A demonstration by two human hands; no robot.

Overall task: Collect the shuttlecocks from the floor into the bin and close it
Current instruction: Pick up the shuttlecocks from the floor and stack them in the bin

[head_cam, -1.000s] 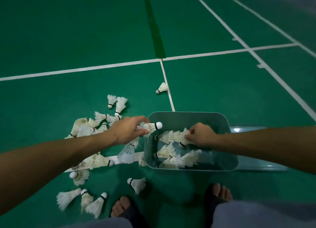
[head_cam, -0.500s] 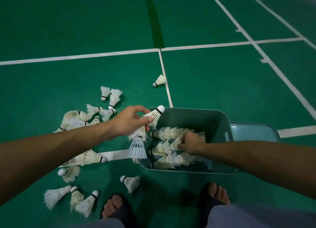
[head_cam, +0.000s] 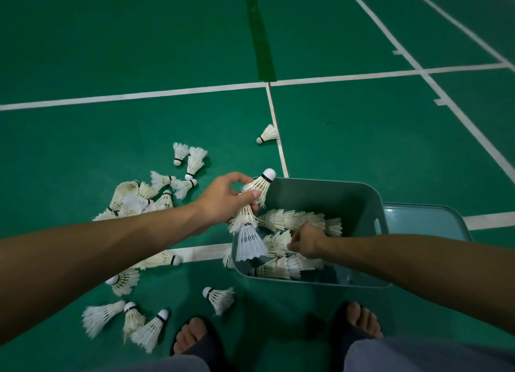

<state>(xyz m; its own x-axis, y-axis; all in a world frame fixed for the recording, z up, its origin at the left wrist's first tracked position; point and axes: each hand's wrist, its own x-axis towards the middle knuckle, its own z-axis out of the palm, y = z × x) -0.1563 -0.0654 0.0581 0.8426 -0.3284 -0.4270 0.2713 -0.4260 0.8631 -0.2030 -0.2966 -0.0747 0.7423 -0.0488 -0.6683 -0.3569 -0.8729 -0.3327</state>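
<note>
Head view: shuttlecocks carried to the bin

A nested stack of shuttlecocks (head_cam: 252, 218) is gripped by the left hand (head_cam: 223, 201) at the bin (head_cam: 362, 201) rim. Shuttlecocks inside are grasped by the right hand (head_cam: 305, 243). Many are left on the floor (head_cam: 83, 148). Feathers are judged light and fragile; the cork end is best held.

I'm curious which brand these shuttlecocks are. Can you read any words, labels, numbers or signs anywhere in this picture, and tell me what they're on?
No text can be read.
Shuttlecocks on the floor: only dark bands near the corks; any print is too small and blurred.
Nested shuttlecocks held in the left hand: no legible marking.
Bin and its lid: plain, no label visible.
Court floor: only white lines, no lettering.
</note>
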